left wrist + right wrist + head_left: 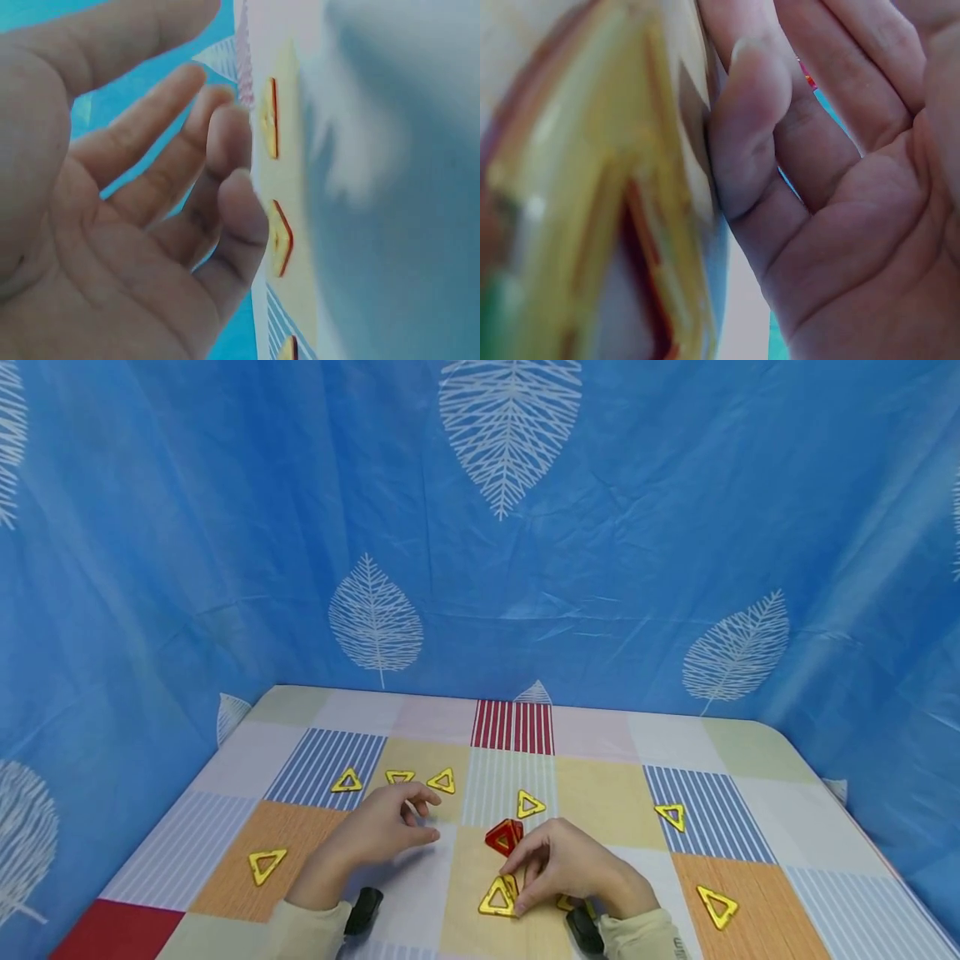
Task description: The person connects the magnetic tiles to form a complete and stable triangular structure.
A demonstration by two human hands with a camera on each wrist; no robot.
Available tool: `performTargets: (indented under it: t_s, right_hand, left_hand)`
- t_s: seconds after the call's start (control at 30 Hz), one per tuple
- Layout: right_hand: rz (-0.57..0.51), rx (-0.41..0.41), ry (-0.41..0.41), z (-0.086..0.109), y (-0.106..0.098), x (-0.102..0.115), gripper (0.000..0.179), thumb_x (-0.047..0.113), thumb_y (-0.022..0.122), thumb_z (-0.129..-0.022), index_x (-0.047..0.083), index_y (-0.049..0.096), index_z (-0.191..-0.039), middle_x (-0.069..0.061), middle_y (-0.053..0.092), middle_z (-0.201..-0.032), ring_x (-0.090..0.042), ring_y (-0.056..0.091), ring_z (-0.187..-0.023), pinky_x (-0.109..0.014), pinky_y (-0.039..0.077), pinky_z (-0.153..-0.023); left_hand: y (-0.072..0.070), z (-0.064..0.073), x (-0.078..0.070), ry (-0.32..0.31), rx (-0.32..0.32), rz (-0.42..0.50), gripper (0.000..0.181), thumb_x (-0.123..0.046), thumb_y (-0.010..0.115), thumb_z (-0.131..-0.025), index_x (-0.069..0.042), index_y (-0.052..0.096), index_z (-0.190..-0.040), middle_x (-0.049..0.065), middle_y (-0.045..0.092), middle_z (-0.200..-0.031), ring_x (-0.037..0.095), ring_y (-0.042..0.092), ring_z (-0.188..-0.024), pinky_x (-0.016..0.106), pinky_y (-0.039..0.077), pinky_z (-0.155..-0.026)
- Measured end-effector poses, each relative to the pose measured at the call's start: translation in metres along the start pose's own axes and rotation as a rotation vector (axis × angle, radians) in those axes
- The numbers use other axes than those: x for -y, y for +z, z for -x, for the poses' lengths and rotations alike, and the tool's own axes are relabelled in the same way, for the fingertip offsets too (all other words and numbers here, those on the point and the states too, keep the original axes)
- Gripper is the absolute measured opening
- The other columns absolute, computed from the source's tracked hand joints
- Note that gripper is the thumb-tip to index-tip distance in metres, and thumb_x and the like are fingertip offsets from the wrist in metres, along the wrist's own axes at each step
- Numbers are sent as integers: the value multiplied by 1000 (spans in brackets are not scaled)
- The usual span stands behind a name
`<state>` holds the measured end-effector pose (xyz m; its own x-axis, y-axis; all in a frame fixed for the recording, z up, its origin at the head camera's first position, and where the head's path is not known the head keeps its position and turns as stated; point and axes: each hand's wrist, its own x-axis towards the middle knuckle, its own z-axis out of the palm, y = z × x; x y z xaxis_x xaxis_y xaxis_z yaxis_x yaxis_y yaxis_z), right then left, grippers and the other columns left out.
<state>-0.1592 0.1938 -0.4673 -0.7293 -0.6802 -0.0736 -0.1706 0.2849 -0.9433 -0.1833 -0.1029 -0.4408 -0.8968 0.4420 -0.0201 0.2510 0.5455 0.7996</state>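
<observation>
My right hand [562,864] pinches a yellow triangular frame tile [495,911] between thumb and fingers, low over the cloth; part of another yellow piece shows behind it. Just beyond the fingertips lies a red triangular piece [498,836], which looks like a stack or small solid. One more yellow triangle [566,906] is partly hidden under the right wrist; a large yellow triangle [562,217] fills the left of the right wrist view. My left hand [386,827] hovers left of these with relaxed, loosely bent fingers. Nothing is in its palm in the left wrist view.
Yellow triangles lie scattered on the patchwork cloth [600,785]: several beyond my left hand, including one [282,240], one [266,853] at far left, one [521,804] behind the red piece, and two [670,807] at right. A blue leaf-print curtain [600,568] surrounds the table.
</observation>
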Motion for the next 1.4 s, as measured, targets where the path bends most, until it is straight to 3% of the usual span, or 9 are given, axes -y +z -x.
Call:
performTargets:
  t_s: [0.2, 0.37, 0.57, 0.8, 1.07, 1.4]
  right_hand:
    - [-11, 2, 8, 1, -1, 0, 27, 9, 91, -72, 7, 80, -97, -7, 74, -79, -8, 65, -62, -20, 50, -53]
    - [-20, 10, -5, 2, -2, 1, 27, 8, 90, -73, 5, 79, -98, -7, 74, -79, -7, 65, -62, -19, 49, -53]
    - [-31, 12, -4, 2, -2, 2, 27, 6, 89, -74, 6, 79, -99, -8, 74, -79, -7, 64, -63, -19, 48, -53]
    - [-42, 11, -10, 2, -1, 2, 27, 4, 88, -74, 6, 79, -100, -9, 74, -80, -9, 65, -64, -20, 49, -53]
    - [-51, 12, -5, 2, -2, 1, 28, 4, 88, -75, 5, 79, -101, -10, 74, -80, -8, 65, -64, -19, 48, -53]
    - [-47, 10, -3, 1, -1, 1, 28, 4, 88, -74, 5, 79, -101, -9, 74, -80, -9, 65, -64, -19, 48, -53]
  left_hand:
    - [-8, -10, 10, -101, -140, -80, 43, -5, 87, -77, -7, 68, -116, 5, 60, -99, 20, 53, -80, 35, 46, -67]
    - [-31, -18, 25, -208, -195, -144, 54, -1, 87, -74, -7, 66, -123, 10, 60, -112, 26, 53, -91, 34, 48, -68]
    - [-64, -15, 47, -287, -166, -171, 61, 3, 84, -75, -4, 62, -131, 21, 53, -127, 33, 52, -97, 36, 53, -65]
    - [-87, -10, 67, -321, -149, -164, 62, -2, 86, -76, -4, 61, -133, 20, 52, -126, 34, 48, -100, 35, 52, -71]
    - [-97, -9, 80, -388, -106, -83, 63, -8, 86, -78, -6, 60, -136, 21, 51, -130, 39, 48, -109, 51, 47, -93]
    - [-99, -10, 83, -401, -54, -65, 69, -11, 84, -79, -3, 56, -142, 16, 53, -120, 38, 47, -111, 54, 42, -96]
